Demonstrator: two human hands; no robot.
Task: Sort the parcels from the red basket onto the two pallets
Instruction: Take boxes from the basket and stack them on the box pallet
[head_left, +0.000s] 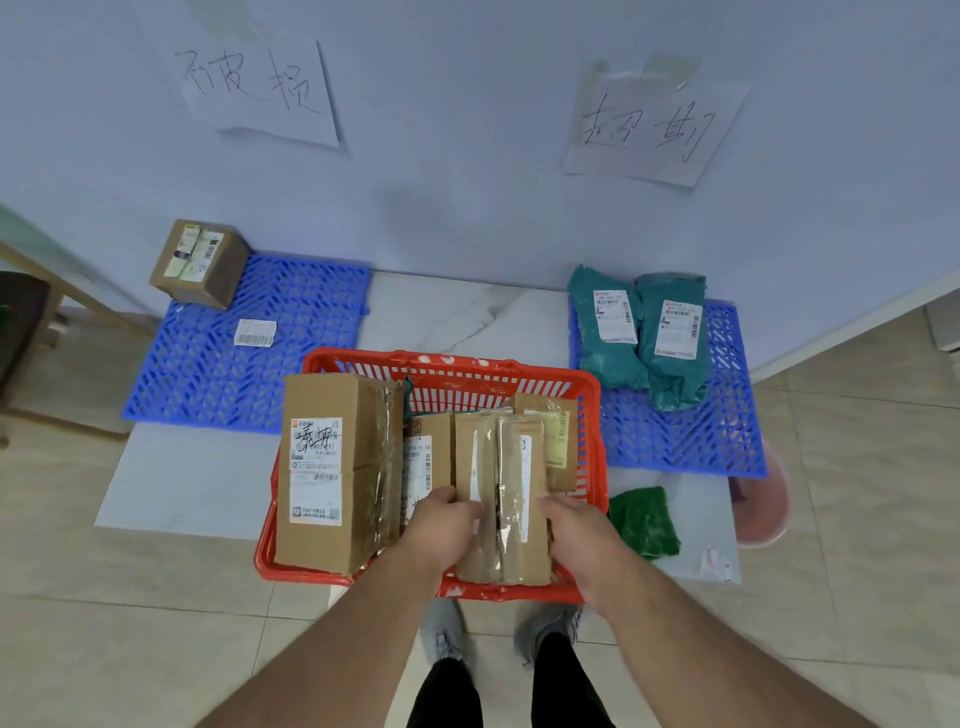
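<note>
So both hands are gripping one taped cardboard parcel (503, 512) sitting upright in the red basket (592, 415): left hand (445, 525) curling around its left edge, right hand (576, 532) around its right. Blue pallets (208, 374) are lying either side.

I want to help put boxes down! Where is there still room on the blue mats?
The left pallet has lots of bare grid in front of the brown box and around the loose label. The right pallet is free along its near part, below the two teal bags. The red basket is crowded.
</note>
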